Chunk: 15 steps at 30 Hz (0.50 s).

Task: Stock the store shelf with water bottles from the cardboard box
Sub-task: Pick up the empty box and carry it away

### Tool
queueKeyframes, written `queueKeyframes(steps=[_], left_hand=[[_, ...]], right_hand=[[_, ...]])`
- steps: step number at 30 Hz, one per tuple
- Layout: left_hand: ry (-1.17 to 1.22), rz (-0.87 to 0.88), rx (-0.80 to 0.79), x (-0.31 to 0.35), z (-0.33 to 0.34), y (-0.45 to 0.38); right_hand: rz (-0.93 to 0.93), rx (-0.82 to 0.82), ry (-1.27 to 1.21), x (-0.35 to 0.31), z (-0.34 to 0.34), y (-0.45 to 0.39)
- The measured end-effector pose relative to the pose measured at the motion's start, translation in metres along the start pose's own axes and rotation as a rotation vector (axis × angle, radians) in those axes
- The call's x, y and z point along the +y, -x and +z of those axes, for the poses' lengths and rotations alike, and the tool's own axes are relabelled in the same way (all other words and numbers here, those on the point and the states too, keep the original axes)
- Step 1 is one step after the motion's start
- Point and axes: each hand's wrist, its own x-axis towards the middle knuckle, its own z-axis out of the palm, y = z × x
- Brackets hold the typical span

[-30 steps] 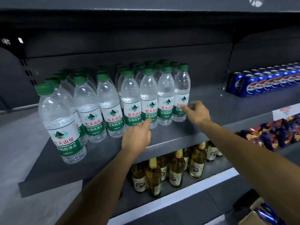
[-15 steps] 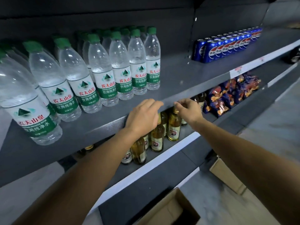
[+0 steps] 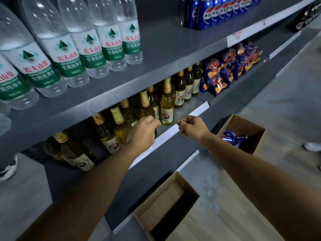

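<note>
Clear water bottles [image 3: 90, 47] with green and white labels stand in rows on the upper grey shelf [image 3: 156, 65], at the top left. My left hand [image 3: 143, 131] hangs in front of the lower shelf, fingers loosely curled, holding nothing. My right hand [image 3: 192, 126] is beside it to the right, also loosely curled and empty. An open cardboard box [image 3: 166, 204] stands on the floor below my arms; its inside looks dark and I see no bottles in it.
Golden glass bottles [image 3: 166, 105] line the lower shelf behind my hands. Blue snack bags [image 3: 231, 66] lie to their right. Blue soda cans [image 3: 213, 11] stand at the top right. A second cardboard box [image 3: 243, 133] with blue packs sits on the floor at right. Someone's shoe [image 3: 312, 146] shows at the right edge.
Both hands have come down from the water bottles on the upper shelf to the level of the lower shelf. The view has tilted down, so the floor boxes now show.
</note>
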Motion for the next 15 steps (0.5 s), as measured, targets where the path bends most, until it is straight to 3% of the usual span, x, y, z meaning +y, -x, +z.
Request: queueKeyframes(steps=[8,15], left_hand=[[0.102,-0.03,-0.374,-0.025,0.119,0.027],[0.108,-0.141,-0.738,-0.075,0.251,0.087]], right_hand=[[0.306,0.07,-0.122,0.134,0.042,0.005],[0.672,0.203,-0.188,0.303,0.125,0.025]])
